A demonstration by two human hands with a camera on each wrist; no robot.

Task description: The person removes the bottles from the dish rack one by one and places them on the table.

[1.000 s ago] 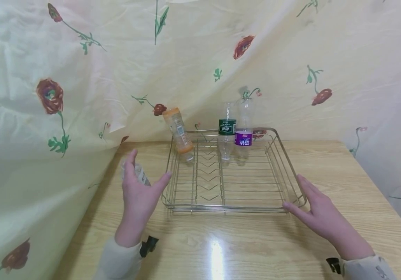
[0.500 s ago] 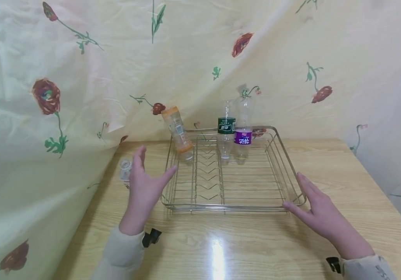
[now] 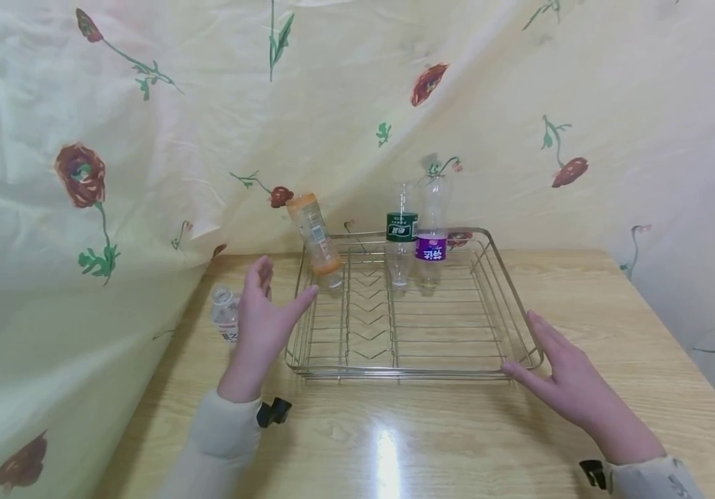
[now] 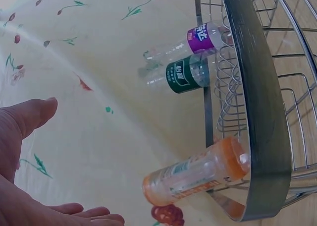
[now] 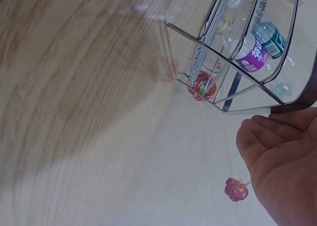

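Note:
My left hand [image 3: 266, 322] hovers left of the wire dish rack [image 3: 444, 373], thumb and fingers spread apart with nothing between them. Behind its wrist side a clear plastic bottle [image 3: 225, 320], its mouth uncapped, is on the table, partly hidden by the hand. At the rack's front right corner, my right hand [image 3: 566, 378] lies with fairly straight fingers against the rim. Three bottles stand neck down in the rack's back part: an orange-ended bottle [image 3: 315, 232], leaning left, a green-labelled bottle [image 3: 401, 227] and a purple-labelled bottle [image 3: 431, 247], these two side by side.
The rack sits on a wood-grain table [image 3: 457, 443]. A flower-printed cloth [image 3: 332, 125] hangs behind the table and along its left side. Bright light reflects off the tabletop in front of the rack.
My left hand has moved right and slightly away from me, off the clear bottle toward the rack, so more of that bottle shows. My right hand stays at the rack's corner.

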